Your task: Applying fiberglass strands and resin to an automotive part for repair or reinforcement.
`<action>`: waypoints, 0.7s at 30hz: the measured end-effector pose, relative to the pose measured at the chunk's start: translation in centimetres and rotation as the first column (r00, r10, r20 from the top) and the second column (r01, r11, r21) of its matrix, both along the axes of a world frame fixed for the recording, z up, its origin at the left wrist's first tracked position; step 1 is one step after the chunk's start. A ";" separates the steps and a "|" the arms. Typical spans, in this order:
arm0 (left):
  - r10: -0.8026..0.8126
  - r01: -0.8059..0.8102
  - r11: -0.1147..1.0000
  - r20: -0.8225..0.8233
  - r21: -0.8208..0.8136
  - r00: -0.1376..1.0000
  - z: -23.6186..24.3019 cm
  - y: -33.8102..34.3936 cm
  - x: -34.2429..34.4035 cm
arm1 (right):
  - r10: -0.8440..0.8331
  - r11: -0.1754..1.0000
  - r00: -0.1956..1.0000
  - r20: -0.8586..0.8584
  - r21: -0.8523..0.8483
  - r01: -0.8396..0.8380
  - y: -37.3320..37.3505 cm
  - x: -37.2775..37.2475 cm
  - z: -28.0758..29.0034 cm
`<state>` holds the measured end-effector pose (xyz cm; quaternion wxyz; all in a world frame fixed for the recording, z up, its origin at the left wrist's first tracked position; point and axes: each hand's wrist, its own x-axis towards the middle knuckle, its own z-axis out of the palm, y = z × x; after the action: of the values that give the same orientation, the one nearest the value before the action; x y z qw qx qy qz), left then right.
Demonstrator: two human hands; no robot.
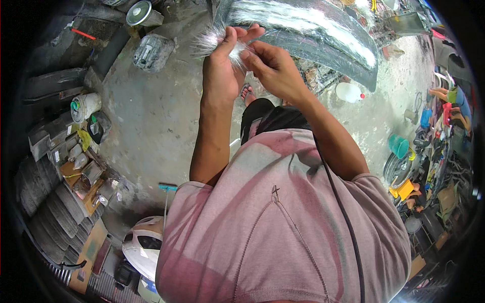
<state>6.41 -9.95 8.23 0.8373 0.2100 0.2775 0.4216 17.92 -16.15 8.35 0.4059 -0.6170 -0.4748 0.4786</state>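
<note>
A spiky tuft of white fibre strands (pixel 208 42) rests in my left hand (pixel 223 65), its thumb raised and its fingers curled around the bundle. My right hand (pixel 277 68) pinches the tuft's other side between thumb and fingertips, close against the left. Just beyond both hands lies a long, curved dark panel (pixel 323 55). A thick strip of the same white fibre (pixel 293 16) runs along its top, and loose strands are scattered over its surface. The exact grip inside the left palm is partly hidden.
A white jug with a red cap (pixel 349 93) stands right of the panel. At left are a lidded can (pixel 144 13), a plastic-wrapped bundle (pixel 153 53) and a white bucket (pixel 86 107). A green bucket (pixel 398 145) and clutter line the right. Another person's hand (pixel 440 94) shows there.
</note>
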 end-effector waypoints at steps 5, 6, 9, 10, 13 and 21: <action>0.044 -0.011 0.978 0.156 -0.207 0.987 -3.9 1.0 0.0 | -0.198 0.968 0.980 -0.010 0.157 0.197 -1.0 -1.2 -2.3; 0.087 -0.011 0.952 0.236 -0.304 0.968 -5.1 1.3 0.1 | -0.240 0.945 0.970 0.042 0.238 0.224 -1.3 -1.3 -3.0; 0.324 -0.226 0.801 0.085 -0.554 0.942 -7.0 4.0 0.9 | -0.328 0.895 0.943 0.060 0.339 0.290 -2.4 -1.2 -2.7; 0.416 -0.318 0.747 0.036 -0.584 0.909 -7.9 5.9 -0.4 | -0.379 0.868 0.925 0.038 0.360 0.341 -3.3 -0.8 -2.2; 0.354 -0.302 0.849 0.042 -0.432 0.934 -9.1 8.5 -4.8 | -0.343 0.924 0.925 -0.162 0.121 0.363 -5.3 1.8 -1.6; -0.131 0.130 0.991 -0.109 -0.023 0.985 -5.1 -1.0 3.3 | -0.378 0.914 0.907 -0.183 0.083 0.398 -5.6 4.6 -2.1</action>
<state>9.72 -10.92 3.16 0.8482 0.2439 0.3123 0.3514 22.50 -21.78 6.26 0.5663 -0.6328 -0.3351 0.4082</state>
